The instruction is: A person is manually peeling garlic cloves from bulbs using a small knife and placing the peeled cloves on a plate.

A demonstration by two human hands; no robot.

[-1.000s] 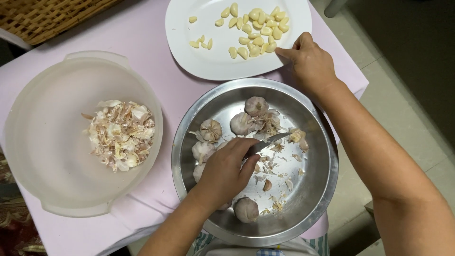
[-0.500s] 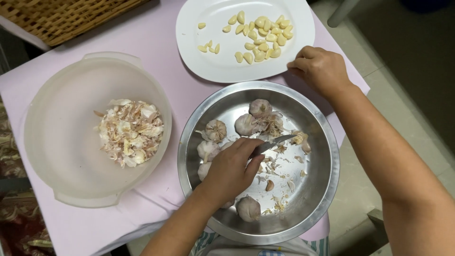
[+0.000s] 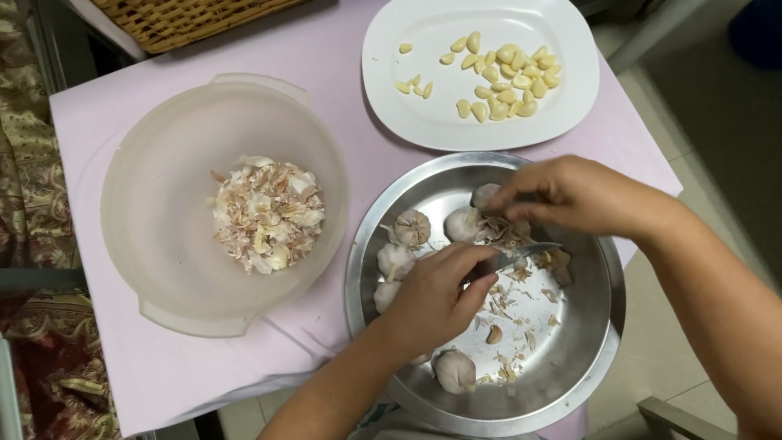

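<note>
A steel bowl (image 3: 603,342) holds several whole garlic bulbs (image 3: 411,226), one apart from the others near the front (image 3: 454,368), and loose skin scraps. My left hand (image 3: 432,297) rests inside the bowl, closed on a small knife (image 3: 529,251) whose blade points right. My right hand (image 3: 574,195) reaches in from the right. Its fingertips are pinched on a garlic bulb (image 3: 482,195) at the bowl's far side, just above the blade. A white plate (image 3: 407,122) behind the bowl carries several peeled cloves (image 3: 501,77).
A translucent plastic bowl (image 3: 155,204) at the left holds a heap of garlic skins (image 3: 267,213). A wicker basket (image 3: 183,18) sits at the table's far edge. The pink table (image 3: 163,375) ends just right of the plate and in front of the steel bowl.
My right hand has come back from the white plate's edge into the steel bowl, onto the garlic at its far side. My left hand stays put with the knife.
</note>
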